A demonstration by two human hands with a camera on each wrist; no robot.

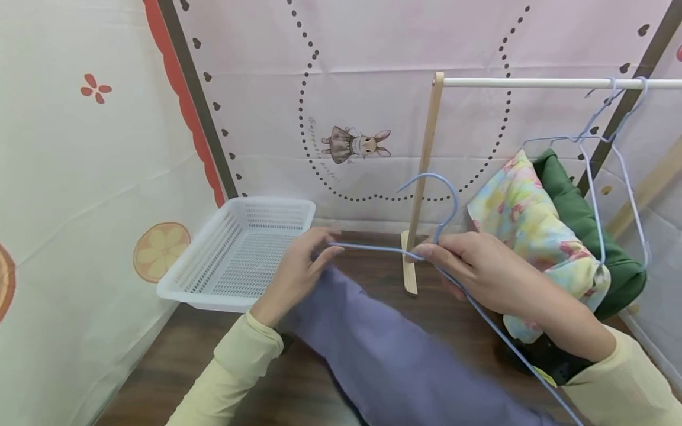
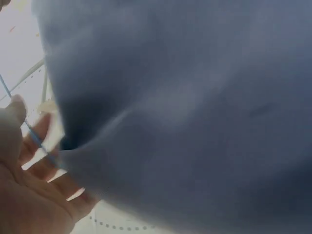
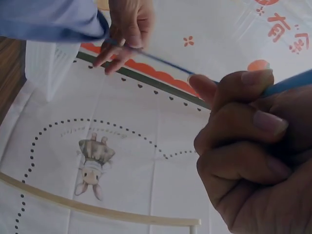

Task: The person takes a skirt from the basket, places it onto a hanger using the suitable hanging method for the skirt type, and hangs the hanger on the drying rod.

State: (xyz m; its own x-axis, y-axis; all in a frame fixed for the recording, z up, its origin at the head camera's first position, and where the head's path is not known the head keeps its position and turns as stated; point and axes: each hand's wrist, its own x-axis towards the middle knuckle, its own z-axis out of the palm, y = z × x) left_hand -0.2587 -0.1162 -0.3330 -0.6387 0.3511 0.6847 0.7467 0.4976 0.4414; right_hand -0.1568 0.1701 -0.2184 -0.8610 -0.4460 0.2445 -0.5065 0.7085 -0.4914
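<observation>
My right hand grips a thin blue clothes hanger just below its hook, with the fingers curled round it in the right wrist view. One hanger arm runs left to my left hand, and the other slopes down to the right. A purple-blue cloth, apparently a garment, hangs below the left hand and stretches toward the lower right, partly blurred. In the left wrist view, the left fingers are spread along the cloth's edge, and the hanger wire passes between them and the thumb.
A white plastic basket stands at the left on the dark wooden table. At the right, a rack with a wooden post and white rail carries hangers with a floral cloth and a green cloth.
</observation>
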